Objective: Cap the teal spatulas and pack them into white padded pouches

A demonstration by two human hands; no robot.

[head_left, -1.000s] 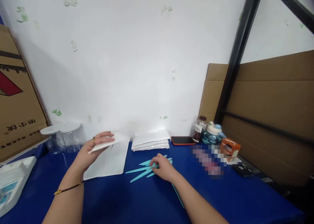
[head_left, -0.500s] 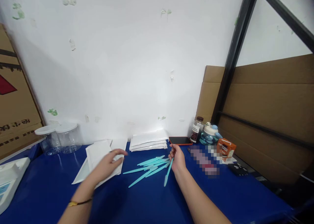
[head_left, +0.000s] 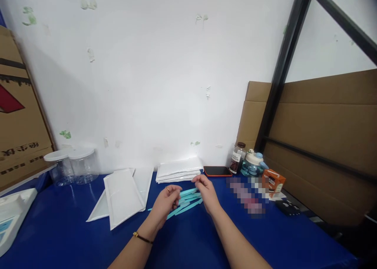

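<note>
Slim turquoise sticks (head_left: pixel 193 205), shaped like eyebrow razors, lie in a loose pile on the blue table, partly covered by my hands. My left hand (head_left: pixel 167 204) is over the pile's left side, its fingers closed at the end of one turquoise stick (head_left: pixel 188 191). Across from it, my right hand (head_left: pixel 207 192) has its thumb and fingertips pinched together at the pile's right side; what lies between them is hidden. Left of my left hand, a white padded envelope (head_left: pixel 125 198) rests on other envelopes. A stack of white padded envelopes (head_left: pixel 179 171) is behind the pile.
Two clear lidded jars (head_left: pixel 84 167) and a white device (head_left: pixel 14 218) stand at left. A phone (head_left: pixel 218 171), brown-capped bottle (head_left: pixel 237 159), blue drink bottle (head_left: pixel 251 167), orange box (head_left: pixel 273 182) and black item (head_left: pixel 288 207) are at right. A black metal frame (head_left: pixel 275 80) rises behind.
My left hand has moved right from the envelopes to the sticks. My right hand has come slightly left over the pile; the stick hanging from it is no longer visible there. The top envelope lies lower.
</note>
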